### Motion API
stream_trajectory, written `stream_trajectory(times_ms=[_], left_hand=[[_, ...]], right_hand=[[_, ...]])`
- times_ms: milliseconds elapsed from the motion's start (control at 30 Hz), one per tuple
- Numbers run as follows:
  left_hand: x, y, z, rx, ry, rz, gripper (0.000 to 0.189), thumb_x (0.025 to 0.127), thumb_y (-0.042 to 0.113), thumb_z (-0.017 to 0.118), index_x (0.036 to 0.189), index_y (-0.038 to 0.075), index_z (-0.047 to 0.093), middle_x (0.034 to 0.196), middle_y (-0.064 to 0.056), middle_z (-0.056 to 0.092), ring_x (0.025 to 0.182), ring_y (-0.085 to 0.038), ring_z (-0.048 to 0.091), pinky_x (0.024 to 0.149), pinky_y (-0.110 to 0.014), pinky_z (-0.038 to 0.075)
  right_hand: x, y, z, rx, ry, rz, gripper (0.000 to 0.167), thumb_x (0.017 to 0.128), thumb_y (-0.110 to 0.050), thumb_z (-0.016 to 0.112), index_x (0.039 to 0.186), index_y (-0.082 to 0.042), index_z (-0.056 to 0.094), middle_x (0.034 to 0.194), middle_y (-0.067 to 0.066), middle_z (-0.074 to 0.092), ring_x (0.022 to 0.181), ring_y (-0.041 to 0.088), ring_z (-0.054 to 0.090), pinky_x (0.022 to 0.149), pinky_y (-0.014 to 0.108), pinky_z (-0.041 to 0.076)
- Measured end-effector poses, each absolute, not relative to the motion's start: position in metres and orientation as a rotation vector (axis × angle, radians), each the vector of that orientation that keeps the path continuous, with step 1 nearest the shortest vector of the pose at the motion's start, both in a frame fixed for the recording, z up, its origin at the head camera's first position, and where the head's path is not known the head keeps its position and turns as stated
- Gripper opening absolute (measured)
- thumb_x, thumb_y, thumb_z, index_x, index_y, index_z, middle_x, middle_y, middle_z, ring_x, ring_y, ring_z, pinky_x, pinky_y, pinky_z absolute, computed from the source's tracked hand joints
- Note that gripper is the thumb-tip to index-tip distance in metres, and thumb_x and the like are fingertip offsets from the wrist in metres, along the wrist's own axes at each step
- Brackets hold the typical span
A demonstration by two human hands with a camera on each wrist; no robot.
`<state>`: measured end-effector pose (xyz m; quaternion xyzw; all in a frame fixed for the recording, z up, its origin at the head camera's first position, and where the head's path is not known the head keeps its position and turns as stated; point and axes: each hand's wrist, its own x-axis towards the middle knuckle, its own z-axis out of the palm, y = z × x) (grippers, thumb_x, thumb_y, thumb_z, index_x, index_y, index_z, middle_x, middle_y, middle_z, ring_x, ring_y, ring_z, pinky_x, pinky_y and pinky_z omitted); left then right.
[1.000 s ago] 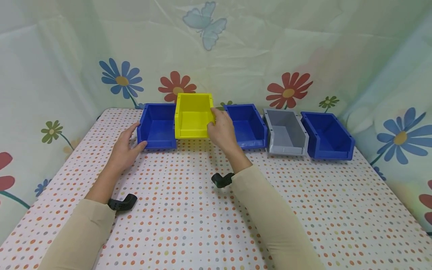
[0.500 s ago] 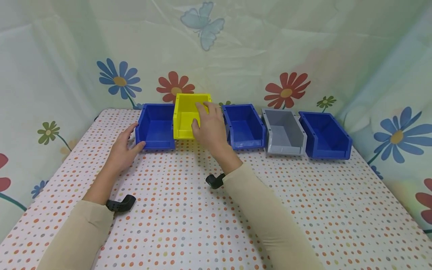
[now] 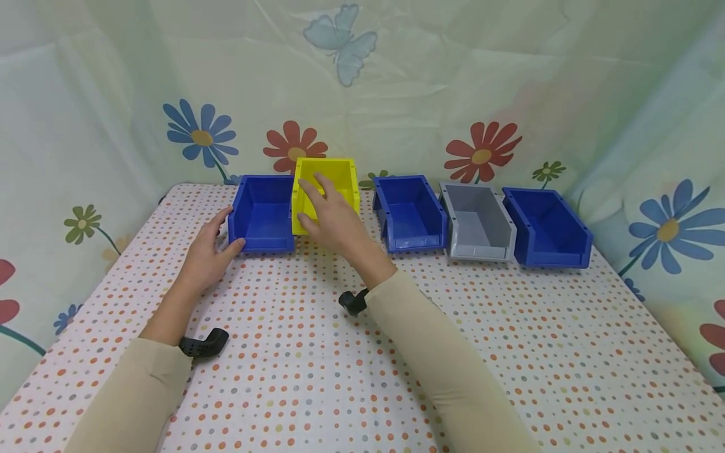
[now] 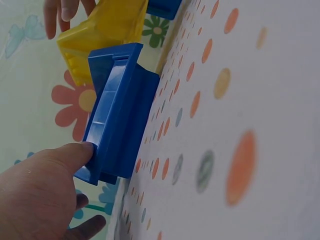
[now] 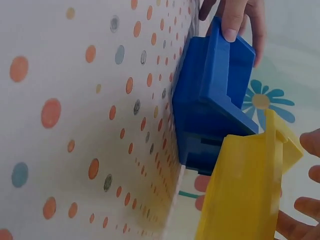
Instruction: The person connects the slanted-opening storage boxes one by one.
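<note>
My left hand (image 3: 205, 258) holds the left blue storage bin (image 3: 263, 217); its thumb presses the front lip and its fingers lie along the left side. Beside that bin a yellow storage bin (image 3: 337, 168) sits higher, its left side at the blue bin's right rim and its underside apart from the table in the right wrist view. Over the yellow bin's front left part is my right hand (image 3: 337, 223), fingers spread and gripping nothing. In the right wrist view, the right-hand fingers (image 5: 307, 205) stand apart from the yellow bin (image 5: 245, 190).
Right of a gap stand a second blue bin (image 3: 410, 217), a grey bin (image 3: 477, 223) and a third blue bin (image 3: 546, 226) in a row. The dotted tablecloth (image 3: 294, 377) covers the table. A flowered curtain (image 3: 408, 94) hangs close behind.
My right hand has let go of the yellow bin's right side and moved left across its front. The yellow bin stays raised beside the blue one. The left hand keeps its place.
</note>
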<state>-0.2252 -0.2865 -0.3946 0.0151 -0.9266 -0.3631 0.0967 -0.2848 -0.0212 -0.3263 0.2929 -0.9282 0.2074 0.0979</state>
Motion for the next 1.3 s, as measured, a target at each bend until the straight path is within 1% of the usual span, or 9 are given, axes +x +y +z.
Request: stream_trajectory(times_ms=[100, 200, 267, 333, 467, 667, 933, 1133, 1300], left_hand=[[-0.226, -0.287, -0.394, 0.035, -2.742, -1.071, 0.076, 0.107, 0.033, 0.057, 0.168, 0.026, 0.013, 0.168, -0.026, 0.023, 0.151, -0.052, 0.029, 0.117, -0.075, 0.031], [-0.227, -0.287, -0.394, 0.028, -2.741, -1.074, 0.076, 0.107, 0.033, 0.056, 0.168, 0.025, 0.013, 0.169, -0.026, 0.022, 0.151, -0.052, 0.029, 0.117, -0.075, 0.031], [-0.227, -0.287, -0.393, 0.030, -2.742, -1.079, 0.075, 0.107, 0.033, 0.057, 0.168, 0.026, 0.013, 0.169, -0.026, 0.023, 0.151, -0.053, 0.029, 0.117, -0.075, 0.031], [-0.226, -0.287, -0.393, 0.033, -2.742, -1.083, 0.075, 0.107, 0.033, 0.057, 0.168, 0.026, 0.014, 0.168, -0.026, 0.023, 0.151, -0.053, 0.029, 0.117, -0.075, 0.031], [-0.225, -0.286, -0.393, 0.030, -2.741, -1.090, 0.075, 0.107, 0.032, 0.056, 0.168, 0.026, 0.014, 0.167, -0.028, 0.024, 0.150, -0.053, 0.030, 0.117, -0.075, 0.031], [-0.224, -0.286, -0.394, 0.034, -2.741, -1.085, 0.074, 0.107, 0.032, 0.056, 0.168, 0.026, 0.014, 0.167, -0.028, 0.024, 0.150, -0.054, 0.030, 0.117, -0.075, 0.031], [-0.222, -0.285, -0.393, 0.024, -2.732, -1.092, 0.074, 0.107, 0.031, 0.056, 0.168, 0.025, 0.014, 0.167, -0.029, 0.023, 0.151, -0.054, 0.029, 0.118, -0.075, 0.029], [-0.222, -0.284, -0.393, 0.026, -2.759, -1.079, 0.074, 0.108, 0.031, 0.054, 0.168, 0.025, 0.011, 0.168, -0.029, 0.022, 0.147, -0.057, 0.033, 0.117, -0.076, 0.029], [-0.223, -0.284, -0.393, 0.035, -2.778, -1.069, 0.074, 0.108, 0.032, 0.052, 0.168, 0.027, 0.009, 0.169, -0.027, 0.021, 0.147, -0.058, 0.032, 0.116, -0.077, 0.029]], right_hand=[[-0.288, -0.023, -0.329, 0.897, -2.780, 0.611, 0.066, 0.107, -0.038, 0.054, 0.165, -0.024, 0.026, 0.173, 0.010, 0.017, 0.131, 0.032, 0.060, 0.110, 0.042, 0.054], [-0.290, -0.025, -0.331, 0.917, -2.797, 0.610, 0.068, 0.107, -0.040, 0.054, 0.166, -0.026, 0.024, 0.174, 0.007, 0.017, 0.115, 0.028, 0.068, 0.104, 0.038, 0.058], [-0.291, -0.027, -0.332, 0.933, -2.799, 0.612, 0.069, 0.107, -0.041, 0.054, 0.166, -0.026, 0.023, 0.174, 0.006, 0.018, 0.096, 0.025, 0.071, 0.092, 0.033, 0.062], [-0.291, -0.029, -0.332, 0.946, -2.796, 0.610, 0.069, 0.107, -0.041, 0.053, 0.167, -0.026, 0.022, 0.174, 0.004, 0.019, 0.075, 0.021, 0.067, 0.076, 0.029, 0.062], [-0.293, -0.032, -0.333, 0.959, -2.803, 0.576, 0.068, 0.107, -0.043, 0.051, 0.167, -0.027, 0.022, 0.174, -0.001, 0.019, 0.054, 0.018, 0.053, 0.054, 0.025, 0.050], [-0.295, -0.035, -0.334, 0.969, -2.823, 0.565, 0.065, 0.107, -0.043, 0.051, 0.166, -0.029, 0.026, 0.174, -0.005, 0.019, 0.053, 0.018, 0.050, 0.051, 0.025, 0.044], [-0.297, -0.035, -0.334, 0.979, -2.859, 0.555, 0.065, 0.107, -0.044, 0.051, 0.166, -0.031, 0.026, 0.175, -0.007, 0.016, 0.062, 0.018, 0.058, 0.059, 0.026, 0.050], [-0.295, -0.036, -0.336, 0.973, -2.870, 0.539, 0.066, 0.107, -0.045, 0.050, 0.166, -0.031, 0.024, 0.175, -0.007, 0.015, 0.078, 0.017, 0.066, 0.066, 0.025, 0.053], [-0.294, -0.035, -0.337, 0.969, -2.884, 0.536, 0.066, 0.107, -0.044, 0.051, 0.166, -0.031, 0.023, 0.175, -0.007, 0.013, 0.083, 0.020, 0.069, 0.066, 0.026, 0.054]])
